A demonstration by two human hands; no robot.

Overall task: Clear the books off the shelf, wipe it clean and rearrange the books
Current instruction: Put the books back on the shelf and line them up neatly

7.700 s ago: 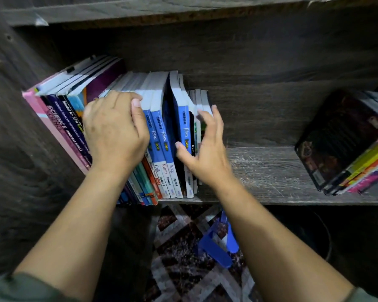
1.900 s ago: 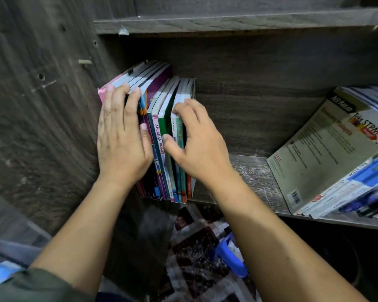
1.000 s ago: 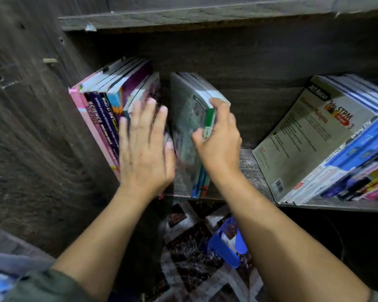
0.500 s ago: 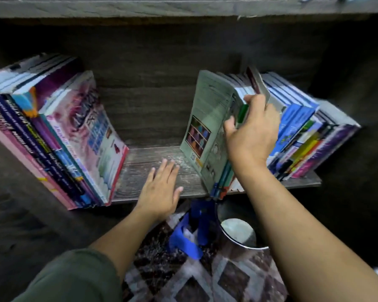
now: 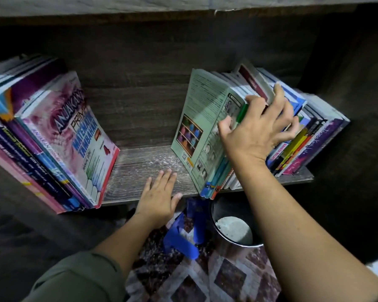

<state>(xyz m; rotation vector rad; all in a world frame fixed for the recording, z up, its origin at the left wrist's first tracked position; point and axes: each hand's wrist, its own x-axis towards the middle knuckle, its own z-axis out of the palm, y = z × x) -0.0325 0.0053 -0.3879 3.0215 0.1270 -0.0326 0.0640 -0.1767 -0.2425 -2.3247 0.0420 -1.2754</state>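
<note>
Books on the shelf [image 5: 144, 168] stand in two leaning groups with a bare stretch of board between them, as the head view shows. A second ago the right hand [image 5: 255, 131] was lifting a batch of books [image 5: 203, 127] with a green back cover away from the left group [image 5: 52, 138]. That batch has since crossed the bare stretch and now stands on the board, tilted against the right group [image 5: 310, 136]. The right hand's fingers [image 5: 279, 92] curl over its top edge, the thumb pressing the green cover, so the grip looks firm. The left hand [image 5: 159, 197] has left the books and lies flat on the front edge of the bare stretch, fingers straight and holding nothing.

As I judge it, the books are being moved along the shelf, not taken off it. That uncovers the middle for wiping, while both ends stay loaded. No cloth is in sight.

The bare stretch is dark, grained wood with a pale dusty smear. Behind it is a dark wooden back panel, and another board runs above. The light is dim. Below the bare stretch lie a patterned mat [image 5: 227, 277] and a blue plastic thing [image 5: 181, 236], which I cannot identify. Beside that stands a metal pail [image 5: 234, 234] with something pale inside.
</note>
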